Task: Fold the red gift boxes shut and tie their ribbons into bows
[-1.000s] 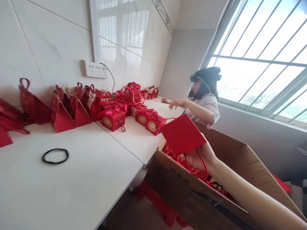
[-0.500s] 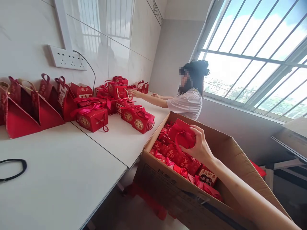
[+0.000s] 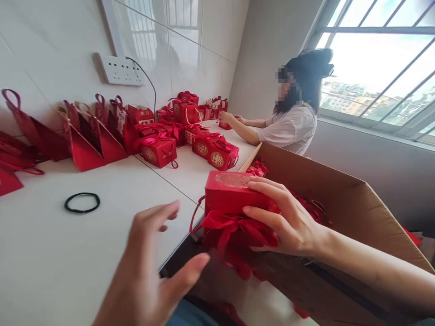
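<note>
My right hand (image 3: pixel 288 217) grips a red gift box (image 3: pixel 224 194) with a gold oval print, a red ribbon bow (image 3: pixel 227 228) and a cord handle (image 3: pixel 195 215). It holds the box in front of the near side of a large cardboard carton (image 3: pixel 326 176). To the left, my left hand (image 3: pixel 152 253) is open, thumb and fingers spread towards the box without touching it. More red gift boxes lie inside the carton, partly hidden behind my right hand.
On the white table (image 3: pixel 115 235) lies a black hair tie (image 3: pixel 82 203). Red triangular bags (image 3: pixel 95 140) and several bowed gift boxes (image 3: pixel 159 151) stand along the wall below a power strip (image 3: pixel 120 70). Across the table a co-worker (image 3: pixel 292 117) handles a small red box (image 3: pixel 224 123).
My right hand has lifted the gift box out of the carton and brought it nearer and left. My left hand has come into view. The camera has turned left; the co-worker now handles another box.
</note>
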